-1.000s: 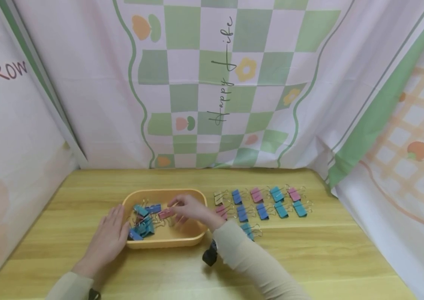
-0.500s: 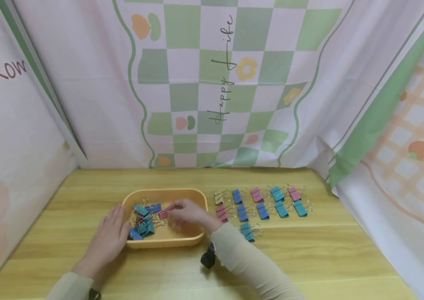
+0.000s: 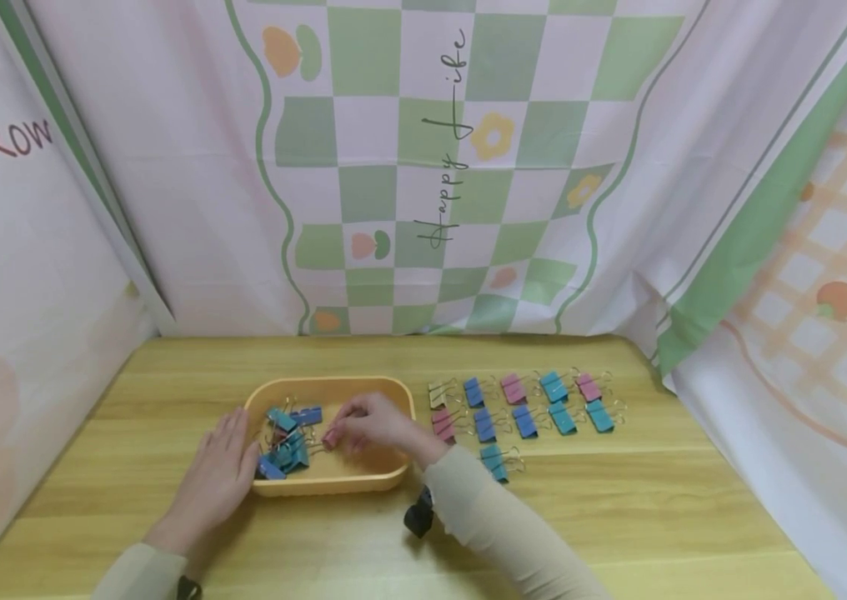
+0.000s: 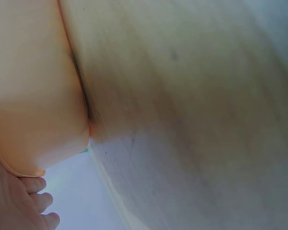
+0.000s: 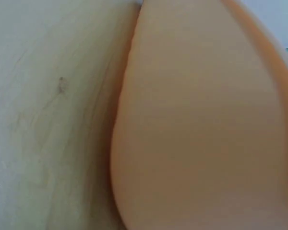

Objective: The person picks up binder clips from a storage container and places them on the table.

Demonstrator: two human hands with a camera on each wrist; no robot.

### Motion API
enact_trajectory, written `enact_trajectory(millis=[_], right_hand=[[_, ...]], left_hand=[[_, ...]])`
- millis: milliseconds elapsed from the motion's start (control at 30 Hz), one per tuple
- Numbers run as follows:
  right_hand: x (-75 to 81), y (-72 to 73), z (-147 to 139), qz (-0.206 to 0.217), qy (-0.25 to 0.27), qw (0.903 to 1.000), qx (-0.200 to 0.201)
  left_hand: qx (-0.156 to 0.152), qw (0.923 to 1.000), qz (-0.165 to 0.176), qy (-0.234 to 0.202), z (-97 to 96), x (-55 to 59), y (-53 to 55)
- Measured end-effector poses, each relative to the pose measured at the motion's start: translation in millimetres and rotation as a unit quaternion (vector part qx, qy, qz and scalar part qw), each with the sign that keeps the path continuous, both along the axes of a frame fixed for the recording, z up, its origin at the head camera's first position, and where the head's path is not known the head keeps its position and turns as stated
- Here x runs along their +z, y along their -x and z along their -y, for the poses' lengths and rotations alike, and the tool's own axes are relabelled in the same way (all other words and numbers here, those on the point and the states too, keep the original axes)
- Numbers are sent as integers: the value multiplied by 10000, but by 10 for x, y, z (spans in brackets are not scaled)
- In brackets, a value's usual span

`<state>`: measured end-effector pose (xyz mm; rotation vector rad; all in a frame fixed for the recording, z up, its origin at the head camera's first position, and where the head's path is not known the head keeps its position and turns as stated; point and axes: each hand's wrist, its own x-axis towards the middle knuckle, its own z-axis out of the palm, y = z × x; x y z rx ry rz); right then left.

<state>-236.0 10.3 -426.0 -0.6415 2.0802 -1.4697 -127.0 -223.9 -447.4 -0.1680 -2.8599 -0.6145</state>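
Observation:
An orange plastic basket (image 3: 348, 485) stands on the wooden table with several blue and teal binder clips (image 3: 292, 454) heaped in its left half. My left hand (image 3: 221, 458) rests against the basket's left side with its fingers extended; the left wrist view shows those fingers (image 4: 42, 201) by the rim. Inside the basket, my right hand (image 3: 378, 423) pinches a pink binder clip (image 3: 330, 437) between thumb and fingers, just right of the heap. The right wrist view holds only the basket's outer wall (image 5: 197, 124) and the table, so that hand is hidden there.
Right of the basket, more binder clips (image 3: 525, 422) lie in rows on the table (image 3: 618, 517), in yellow, blue, pink and teal. A teal clip (image 3: 494, 463) lies alone in the front row, beside my right sleeve. Patterned curtains (image 3: 438, 167) enclose the table.
The right hand's fingers have closed on the pink clip, which has turned from lying flat to tilted. The left hand and the basket have stayed put.

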Motion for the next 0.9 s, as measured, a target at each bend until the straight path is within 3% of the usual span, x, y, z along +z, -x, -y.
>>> enact_trajectory(millis=[300, 667, 900], right_hand=[[133, 8, -85, -344, -26, 9988, -342], [268, -5, -359, -363, 193, 9991, -44], [388, -25, -609, -424, 362, 9984, -62]], left_hand=[[13, 10000, 90, -11, 2, -9, 4], [10, 9999, 129, 8, -7, 23, -2], [-6, 9999, 114, 17, -1, 20, -2]])
